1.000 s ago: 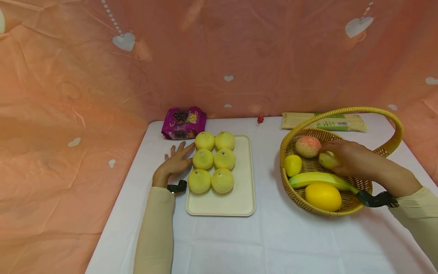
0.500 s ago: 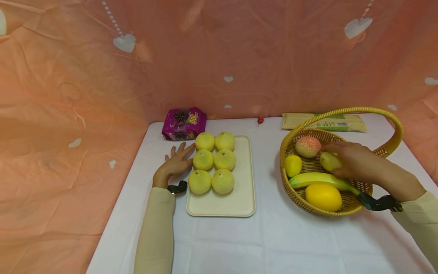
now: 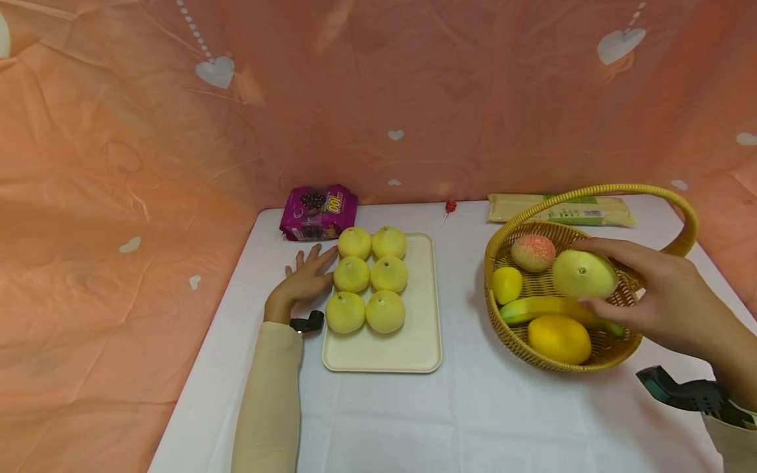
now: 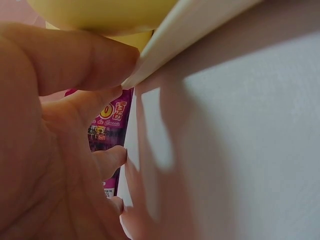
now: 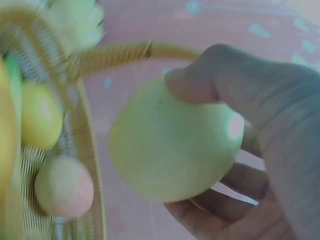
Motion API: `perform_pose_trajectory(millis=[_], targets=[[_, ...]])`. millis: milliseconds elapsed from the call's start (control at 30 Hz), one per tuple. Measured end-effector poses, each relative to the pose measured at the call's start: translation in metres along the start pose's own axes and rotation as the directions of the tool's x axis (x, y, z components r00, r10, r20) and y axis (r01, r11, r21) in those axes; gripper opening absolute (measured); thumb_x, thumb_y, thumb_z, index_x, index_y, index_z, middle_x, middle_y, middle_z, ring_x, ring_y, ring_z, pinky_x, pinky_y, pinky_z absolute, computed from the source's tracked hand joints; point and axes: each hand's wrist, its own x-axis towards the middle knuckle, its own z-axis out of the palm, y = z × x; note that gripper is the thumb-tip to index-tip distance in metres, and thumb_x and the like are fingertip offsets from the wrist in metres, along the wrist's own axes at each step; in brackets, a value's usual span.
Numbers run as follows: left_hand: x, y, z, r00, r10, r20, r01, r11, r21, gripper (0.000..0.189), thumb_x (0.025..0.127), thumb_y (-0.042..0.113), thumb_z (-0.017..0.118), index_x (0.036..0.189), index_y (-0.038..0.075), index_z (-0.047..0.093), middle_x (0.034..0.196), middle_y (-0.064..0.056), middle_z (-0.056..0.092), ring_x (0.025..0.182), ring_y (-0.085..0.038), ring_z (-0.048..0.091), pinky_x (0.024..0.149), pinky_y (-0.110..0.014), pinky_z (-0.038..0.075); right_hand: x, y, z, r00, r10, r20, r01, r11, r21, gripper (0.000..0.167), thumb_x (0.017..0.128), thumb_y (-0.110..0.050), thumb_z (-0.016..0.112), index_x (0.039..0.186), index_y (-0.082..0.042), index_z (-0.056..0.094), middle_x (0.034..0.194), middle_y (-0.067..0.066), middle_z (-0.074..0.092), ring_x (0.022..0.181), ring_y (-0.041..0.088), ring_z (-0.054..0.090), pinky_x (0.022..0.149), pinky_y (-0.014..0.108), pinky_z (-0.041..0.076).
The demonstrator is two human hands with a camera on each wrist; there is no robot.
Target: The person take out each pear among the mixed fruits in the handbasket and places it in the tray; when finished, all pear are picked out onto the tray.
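My right hand [image 3: 668, 299] grips a pale yellow-green pomelo [image 3: 584, 276], thumb on one side and fingers on the other, over the right part of the wicker basket [image 3: 495, 322]. Inside the basket lie a pinkish peach [image 3: 533, 253], a lemon [image 3: 506, 285], a banana [image 3: 535, 307] and a yellow mango [image 3: 559, 340]. In the right wrist view the held pomelo [image 5: 170, 145] shows beside the basket's rim. My left hand [image 3: 301, 282] rests with spread fingers at the left edge of the cream tray [image 3: 384, 356]. Several round yellow pomelos [image 3: 352, 274] stand on that tray in two columns.
Behind the tray lies a purple snack pack [image 3: 319, 211]. A red lollipop [image 3: 450, 207] and a long beige packet [image 3: 568, 211] lie along the table's back edge. The basket's tall handle [image 3: 635, 189] arches over its back right side.
The right hand has lifted the pomelo from the basket's bottom and drawn it slightly right, toward the camera. The left hand has not moved.
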Motion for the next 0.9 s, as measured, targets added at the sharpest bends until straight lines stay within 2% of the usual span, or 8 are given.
perform_pose_trajectory(millis=[100,200,333,467,667,800,900], targets=[[-0.005,0.007,-0.003,1.0,-0.003,0.007,0.003,1.0,-0.002,0.074,0.105,0.037,0.05,0.176,0.035,0.026,0.186,-0.016,-0.004,0.165,-0.055,-0.023,0.122,-0.082,-0.019,-0.003,-0.016,0.0,1.0,-0.03,-0.008,0.031,0.993,0.111,0.097,0.061,0.003,0.104,0.147,-0.025,0.07,0.139,-0.01,0.072,0.117,-0.014,0.058,0.101,-0.001,0.04],[-0.011,0.014,-0.005,1.0,-0.007,0.016,0.007,1.0,-0.004,0.075,0.105,0.035,0.049,0.176,0.034,0.026,0.185,-0.018,-0.004,0.165,-0.055,-0.023,0.122,-0.082,-0.02,-0.002,-0.03,0.003,0.996,-0.089,0.01,0.086,0.978,0.188,0.1,0.06,0.007,0.103,0.148,-0.024,0.068,0.138,-0.016,0.07,0.111,-0.005,0.064,0.099,0.002,0.047],[-0.011,0.014,-0.005,1.0,-0.013,0.021,0.013,1.0,-0.011,0.075,0.105,0.034,0.047,0.176,0.033,0.024,0.186,-0.017,-0.005,0.165,-0.053,-0.024,0.122,-0.081,-0.02,0.002,-0.045,0.011,0.989,-0.142,0.04,0.128,0.961,0.245,0.096,0.062,0.005,0.103,0.148,-0.017,0.068,0.142,-0.013,0.07,0.108,0.0,0.066,0.096,0.005,0.051],[-0.016,0.02,-0.005,1.0,-0.002,0.025,0.003,1.0,-0.028,0.074,0.106,0.034,0.048,0.176,0.031,0.025,0.185,-0.018,-0.005,0.164,-0.055,-0.024,0.122,-0.08,-0.022,0.009,-0.055,0.028,0.98,-0.191,0.059,0.169,0.95,0.263,0.093,0.064,-0.005,0.105,0.148,-0.018,0.068,0.143,-0.013,0.071,0.109,0.0,0.067,0.092,0.007,0.052],[-0.017,0.021,-0.006,0.999,-0.004,0.037,0.005,1.0,-0.022,0.074,0.107,0.034,0.047,0.177,0.029,0.023,0.185,-0.02,-0.007,0.164,-0.055,-0.025,0.122,-0.081,-0.022,0.024,-0.071,0.057,0.949,-0.308,0.071,0.268,0.904,0.334,0.087,0.07,-0.008,0.103,0.148,-0.021,0.068,0.139,-0.008,0.073,0.114,0.004,0.068,0.096,0.011,0.052],[-0.016,0.02,-0.006,0.999,-0.015,0.04,0.016,1.0,-0.008,0.073,0.108,0.033,0.047,0.177,0.029,0.021,0.185,-0.018,-0.007,0.164,-0.054,-0.025,0.123,-0.08,-0.021,0.031,-0.082,0.075,0.94,-0.327,0.102,0.26,0.875,0.408,0.082,0.075,-0.01,0.101,0.149,-0.023,0.067,0.141,-0.008,0.072,0.119,0.006,0.068,0.099,0.014,0.053],[-0.017,0.021,-0.007,0.999,-0.022,0.038,0.022,1.0,0.002,0.073,0.108,0.032,0.047,0.177,0.029,0.021,0.185,-0.018,-0.007,0.165,-0.054,-0.025,0.123,-0.08,-0.02,0.037,-0.09,0.088,0.934,-0.335,0.123,0.246,0.854,0.458,0.079,0.078,-0.014,0.1,0.149,-0.023,0.066,0.143,-0.008,0.071,0.127,0.009,0.068,0.106,0.017,0.053]])
